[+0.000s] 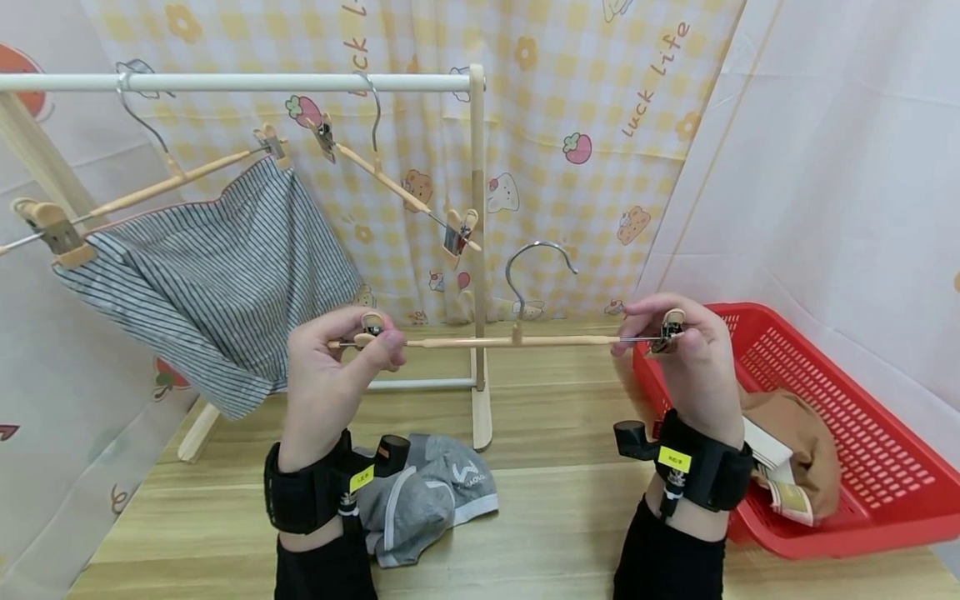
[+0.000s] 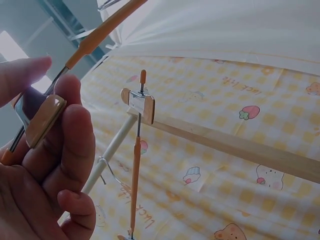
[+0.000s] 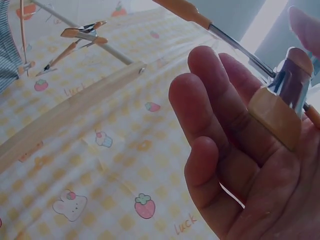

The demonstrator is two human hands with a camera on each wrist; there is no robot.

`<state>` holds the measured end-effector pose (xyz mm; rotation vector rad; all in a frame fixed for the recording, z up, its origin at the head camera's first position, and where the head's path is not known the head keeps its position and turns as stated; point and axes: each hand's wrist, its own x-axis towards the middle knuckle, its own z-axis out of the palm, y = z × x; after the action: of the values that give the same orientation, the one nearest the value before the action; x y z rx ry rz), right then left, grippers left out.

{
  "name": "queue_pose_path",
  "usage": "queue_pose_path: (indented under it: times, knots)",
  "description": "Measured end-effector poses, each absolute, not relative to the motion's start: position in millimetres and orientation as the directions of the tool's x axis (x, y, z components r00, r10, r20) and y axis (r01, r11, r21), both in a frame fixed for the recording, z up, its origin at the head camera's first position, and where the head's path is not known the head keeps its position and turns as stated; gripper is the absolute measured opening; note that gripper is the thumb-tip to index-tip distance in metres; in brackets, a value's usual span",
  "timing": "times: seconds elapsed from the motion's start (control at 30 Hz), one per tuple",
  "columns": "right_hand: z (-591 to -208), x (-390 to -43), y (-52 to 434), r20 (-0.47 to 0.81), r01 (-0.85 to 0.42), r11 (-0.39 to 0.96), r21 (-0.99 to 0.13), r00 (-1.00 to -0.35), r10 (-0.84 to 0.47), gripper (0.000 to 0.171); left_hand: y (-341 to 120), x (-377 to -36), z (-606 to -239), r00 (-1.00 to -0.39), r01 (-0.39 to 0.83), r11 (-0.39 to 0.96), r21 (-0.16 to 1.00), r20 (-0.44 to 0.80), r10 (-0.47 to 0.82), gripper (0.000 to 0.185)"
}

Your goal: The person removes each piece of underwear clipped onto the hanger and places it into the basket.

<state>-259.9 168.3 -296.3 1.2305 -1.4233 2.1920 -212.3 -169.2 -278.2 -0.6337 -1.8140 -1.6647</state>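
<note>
A slim wooden clip hanger with a steel hook is held level in the air in front of the white-and-wood clothes rail, above the pale wooden tabletop. The left hand pinches the wooden clip at its left end between thumb and fingers, and the right hand pinches the matching clip at the other end; both grip the clips, neither hand is slack. To my eye the clips are being set or squeezed open, with no garment in them yet. A next move would call for cloth between those clips, and the nearest is the grey underwear lying on the table just below the left wrist.

Further out, a striped grey garment hangs on one hanger and another hanger dangles bare. A red plastic basket holds brown cloth, partly hidden behind the right wrist. Whether the clips actually gape is hard to make out.
</note>
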Motion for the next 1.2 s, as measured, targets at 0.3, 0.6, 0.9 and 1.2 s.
queue_pose_path:
  times: [0.3,0.6,0.9,1.2]
  knots:
    - [-298.0,-262.5,170.8,0.747,-0.612,-0.467,-0.638,-0.638,-0.185,0.056,-177.6,-210.6,-279.4,-0.719,0.689,0.029,0.724,0.688,-0.101,0.01]
    - [-303.8,-274.8,168.8,0.7,-0.582,-0.444,-0.682,-0.696,-0.163,0.079,-180.4,-208.9,-278.4,-0.706,0.706,-0.038,0.707,0.698,-0.119,0.011]
    - [-306.7,-286.8,157.8,0.659,-0.535,-0.417,-0.734,-0.71,-0.249,0.07,-181.1,-206.6,-276.6,-0.7,0.713,-0.074,0.697,0.703,-0.127,0.01]
    - [-321.9,-308.9,130.3,0.639,-0.527,-0.362,-0.769,-0.652,-0.408,0.053,-183.1,-205.4,-277.0,-0.672,0.741,-0.094,0.665,0.73,-0.125,0.009]
